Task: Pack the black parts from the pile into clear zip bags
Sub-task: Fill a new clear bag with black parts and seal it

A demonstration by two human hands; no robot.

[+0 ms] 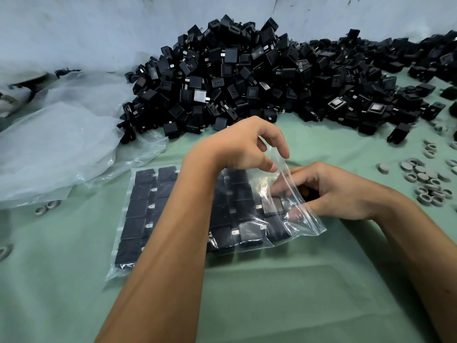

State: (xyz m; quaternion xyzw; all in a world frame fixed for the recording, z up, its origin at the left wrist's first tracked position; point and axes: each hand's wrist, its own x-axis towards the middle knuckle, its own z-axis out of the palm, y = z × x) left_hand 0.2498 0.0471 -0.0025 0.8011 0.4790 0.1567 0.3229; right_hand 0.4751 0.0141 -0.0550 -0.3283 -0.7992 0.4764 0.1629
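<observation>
Here the left hand (243, 144) pinches the upper lip of a clear zip bag (300, 214) between thumb and fingers and lifts it, so that the mouth gapes toward the right. The right hand (338, 191) reaches into that mouth with its fingers (282, 190) curled behind the film, at a black part (273, 206) lying just inside; whether they grip it or only touch it cannot be told through the plastic. The bag lies flat on the green cloth (272, 293), with its closed end at the left. Inside it, black parts sit side by side in rows (142, 204), several showing a small metal tab. The left forearm crosses over the middle of the bag.

Beyond the hands, the pile (247, 78) of loose black parts rises against a pale wall and spreads to the right along the cloth. To the left of the pile lies crumpled clear sheeting (61, 149). Grey rings (425, 181) lie scattered at the right, well apart from the bag.
</observation>
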